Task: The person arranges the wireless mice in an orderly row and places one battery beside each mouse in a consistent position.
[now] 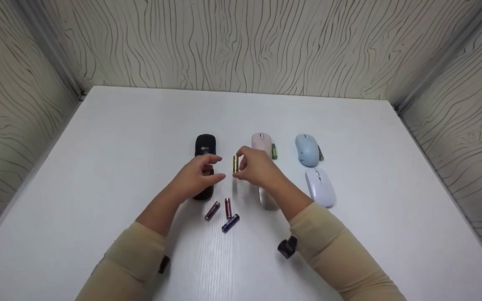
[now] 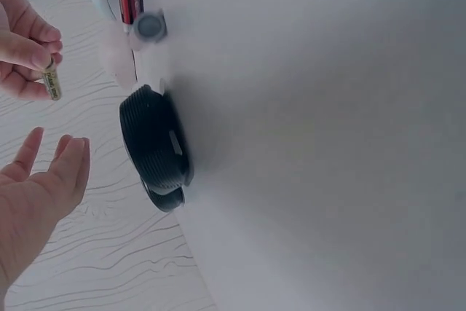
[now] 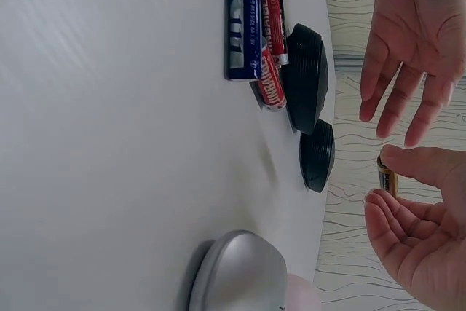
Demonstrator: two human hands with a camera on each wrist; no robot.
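Above the table, my right hand (image 1: pixel 258 168) pinches a yellow-gold battery (image 1: pixel 235 164) by its ends between thumb and fingers. In the right wrist view the same battery (image 3: pixel 387 177) shows a dark band on its gold wrapper. My left hand (image 1: pixel 193 176) is held just left of it, thumb and fingers spread apart with nothing between them. Beneath the left hand are two black mice, one farther back (image 1: pixel 205 143) and one nearer (image 1: pixel 203 194), both partly covered. Nearer the front lie two red batteries, one slanted (image 1: pixel 212 211) and one straighter (image 1: pixel 228 207), and a blue battery (image 1: pixel 230 223).
Behind the right hand a pink mouse (image 1: pixel 261 141) has a green battery (image 1: pixel 274 151) beside it. A silver mouse (image 1: pixel 268 201) lies partly under the right forearm. Farther right are a light blue mouse (image 1: pixel 307 150), a battery (image 1: pixel 321 154) at its side, and a white mouse (image 1: pixel 320 188).
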